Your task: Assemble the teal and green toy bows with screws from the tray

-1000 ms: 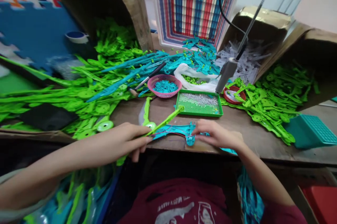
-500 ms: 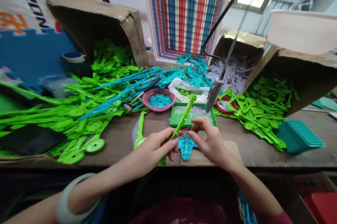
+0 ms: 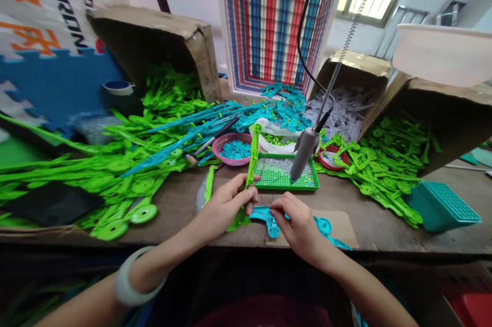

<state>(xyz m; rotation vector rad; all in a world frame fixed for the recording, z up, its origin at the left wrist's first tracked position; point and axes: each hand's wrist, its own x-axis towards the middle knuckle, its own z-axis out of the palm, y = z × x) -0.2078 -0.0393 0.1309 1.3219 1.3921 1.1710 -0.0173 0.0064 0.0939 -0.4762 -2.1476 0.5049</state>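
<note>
Green plastic, one long arm (image 3: 251, 155), stands nearly upright, pinched in the left hand (image 3: 226, 204); right hand (image 3: 295, 224) fingers close on one teal piece (image 3: 269, 214) lying flat on the table edge (image 3: 369, 217), probably to steady both for joining. Beyond: one green tray (image 3: 286, 183), one pink basket (image 3: 221, 150), one hanging screwdriver (image 3: 303, 150), three cardboard boxes.

— Classification of premises?
— Small assembly workshop. A wooden bench (image 3: 384, 214) fills the lower frame, heaped at left with loose green plastic parts (image 3: 115, 173).
— Further evidence?
— Tipped cardboard cartons (image 3: 154, 29) of parts at upper left and right, a tray of screws (image 3: 286, 173) at centre, and a suspended powered screwdriver (image 3: 304, 148) above it.
</note>
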